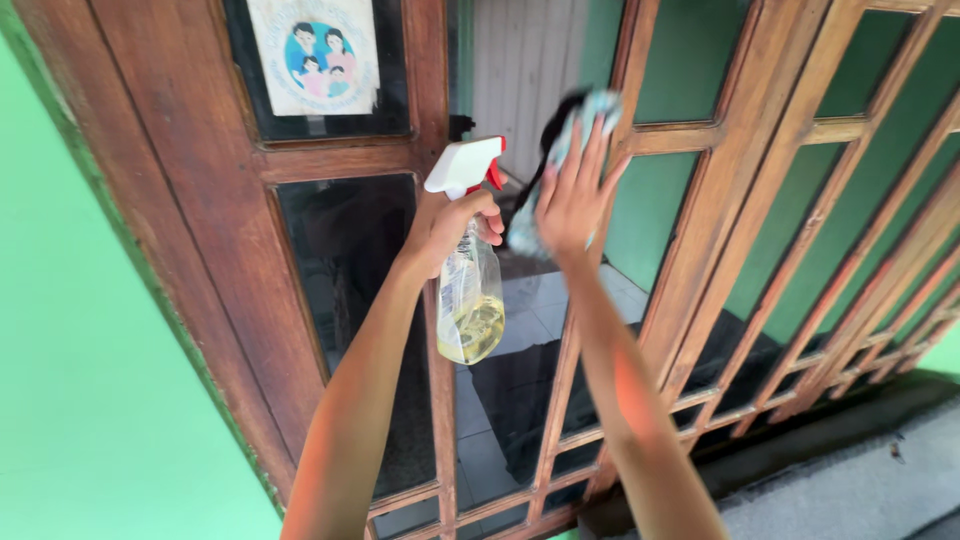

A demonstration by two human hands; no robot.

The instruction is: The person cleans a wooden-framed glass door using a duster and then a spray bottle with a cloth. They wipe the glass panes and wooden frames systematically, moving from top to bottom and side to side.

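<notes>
Left hand [450,225] grips the spray bottle [470,290] at centre; right hand [572,195], at 1 o'clock of it, presses a cloth [575,125] flat on the glass [520,330]. Best wipe with even pressure, reaching the frame corners.

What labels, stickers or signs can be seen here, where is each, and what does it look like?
Sticker: on the dark upper glass pane of the wooden door, pale square sheet with a blue round cartoon picture of people.
Label: on the clear spray bottle of yellowish liquid held in the left hand, whitish strip with small dark print.
</notes>
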